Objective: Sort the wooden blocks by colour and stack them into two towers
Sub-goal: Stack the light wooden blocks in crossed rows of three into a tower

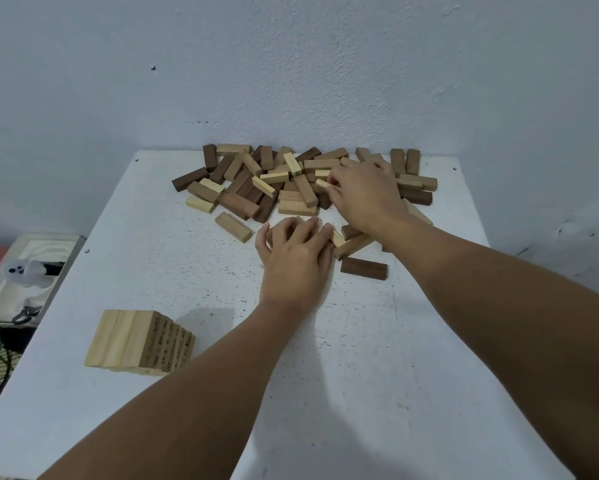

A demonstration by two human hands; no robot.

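A big messy pile of blocks point(284, 181) at the far end of the white desk point(325, 341) — dark brown and pale ones all mixed up, right by the wall. Right hand point(364, 195) in the pile, fingers pinching a pale block point(322, 184). Left hand point(296, 261) nearer, fingers curled over some pale blocks at the pile's near edge — gripping or only resting, hard to tell. A neat pale tower point(139, 342) at the near left. One dark block point(364, 269) alone beside the left hand.
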